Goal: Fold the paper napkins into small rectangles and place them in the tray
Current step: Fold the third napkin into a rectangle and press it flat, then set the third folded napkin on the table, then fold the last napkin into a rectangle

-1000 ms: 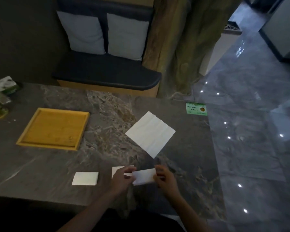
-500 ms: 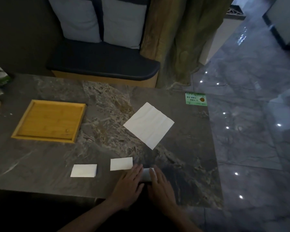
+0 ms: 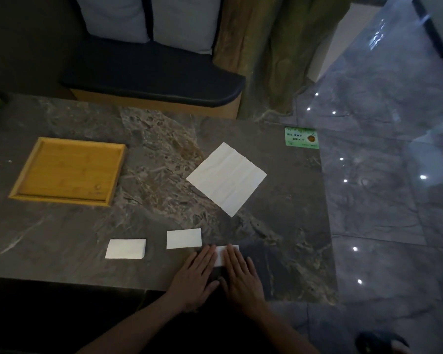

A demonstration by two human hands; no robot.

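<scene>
— Pressing flat, both of them: the left hand (image 3: pixel 198 278) and the right hand (image 3: pixel 242 277) lie palm down, side by side, fingers (image 3: pixel 206 254) stretched out and close together, on a partly covered napkin (image 3: pixel 221 255) at the near edge of the surface (image 3: pixel 62 251). Nothing is gripped; the fingers only bear down on the paper.

— How much of that napkin shows?

— A white strip between the two hands and a corner past the right fingertips. How far it is folded I cannot tell.

— And the others?

— Just left of the left fingertips lies a folded napkin (image 3: pixel 184 238), a small white rectangle, almost touching them. Farther left, apart from it, lies a second folded rectangle (image 3: pixel 125 248). Beyond the fingertips, well apart, an unfolded napkin (image 3: pixel 226 178) lies flat, turned like a diamond, with creases showing.

— The tray?

— The wooden tray (image 3: pixel 21 182) sits far to the left and beyond the hands, with no napkin in it. A green card (image 3: pixel 301 137) lies at the far right corner of the surface.
</scene>
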